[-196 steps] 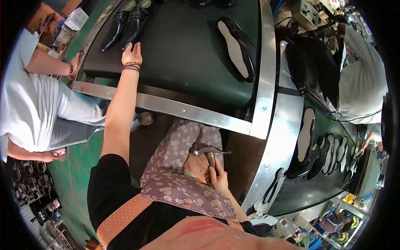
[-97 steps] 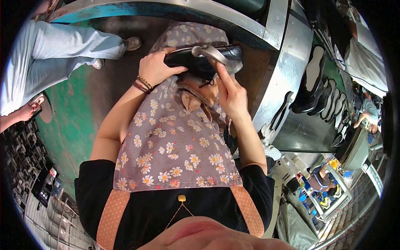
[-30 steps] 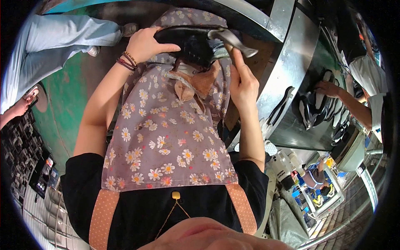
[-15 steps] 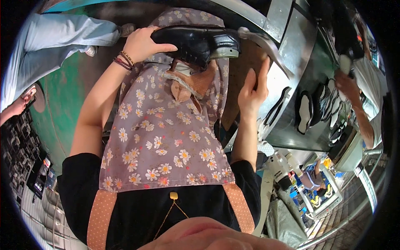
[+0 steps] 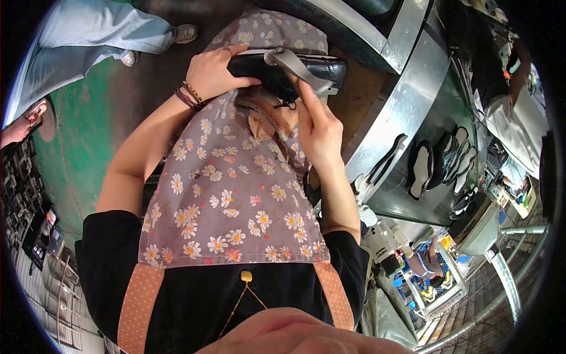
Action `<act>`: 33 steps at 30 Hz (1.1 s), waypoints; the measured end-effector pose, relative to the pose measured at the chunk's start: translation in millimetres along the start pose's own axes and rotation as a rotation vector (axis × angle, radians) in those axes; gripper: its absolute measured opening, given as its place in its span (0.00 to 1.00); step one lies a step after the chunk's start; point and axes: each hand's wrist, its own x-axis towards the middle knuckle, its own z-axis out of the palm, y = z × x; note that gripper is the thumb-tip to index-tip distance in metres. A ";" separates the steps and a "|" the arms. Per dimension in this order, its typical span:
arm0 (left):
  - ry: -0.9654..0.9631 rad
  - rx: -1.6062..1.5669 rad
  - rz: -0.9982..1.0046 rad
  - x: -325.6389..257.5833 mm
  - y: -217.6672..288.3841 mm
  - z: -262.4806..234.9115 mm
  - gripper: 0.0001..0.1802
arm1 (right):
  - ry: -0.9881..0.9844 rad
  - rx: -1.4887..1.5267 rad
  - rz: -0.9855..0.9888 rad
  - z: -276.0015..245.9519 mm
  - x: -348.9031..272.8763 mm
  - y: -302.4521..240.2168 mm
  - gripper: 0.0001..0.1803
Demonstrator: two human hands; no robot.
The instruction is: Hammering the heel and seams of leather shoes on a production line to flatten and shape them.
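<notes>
Left hand (image 5: 211, 72) grips black shoe (image 5: 283, 71) on the floral apron (image 5: 236, 194), fingers closed round it. Right hand (image 5: 318, 127) holds a grey tool (image 5: 295, 66) against the shoe, grip closed.

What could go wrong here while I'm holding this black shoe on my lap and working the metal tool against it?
The metal tool lies across the black shoe close to the right hand fingers; a slip might pinch or nick them. The shoe rests only on the floral apron, steadied by the left hand, so it could roll off toward the floor.
</notes>
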 end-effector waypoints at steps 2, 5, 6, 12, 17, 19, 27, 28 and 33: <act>0.094 -0.009 0.058 -3.1 -2.2 1.9 0.37 | -0.037 -0.036 0.011 -7.6 3.0 -8.8 0.24; 0.021 -0.037 0.009 0.0 3.7 -2.0 0.37 | 0.281 0.084 -0.271 -1.6 9.7 -13.1 0.24; 0.020 -0.041 0.009 -0.6 5.6 -3.2 0.37 | 0.279 0.081 -0.269 -0.4 7.8 -15.5 0.24; 0.002 0.039 -0.006 -6.3 2.1 2.8 0.40 | -0.026 -0.207 -0.193 -1.7 17.0 -22.9 0.34; 0.020 -0.176 0.042 -9.1 -7.9 1.6 0.34 | 0.037 -0.145 -0.269 11.2 3.3 -19.7 0.34; 0.003 -0.181 0.060 -13.2 -17.4 3.1 0.34 | 0.005 -0.188 -0.251 16.2 2.8 -12.0 0.31; -0.129 -0.241 0.048 -9.9 -30.2 -1.6 0.36 | 0.254 0.157 -0.082 16.9 -17.2 20.2 0.26; -0.121 -0.278 0.062 -8.1 -28.0 -3.8 0.36 | 0.160 0.139 0.012 19.0 -17.4 26.8 0.27; -0.130 -0.320 0.039 -0.7 -31.6 -3.5 0.33 | 0.449 0.205 -0.145 4.6 -8.4 14.2 0.28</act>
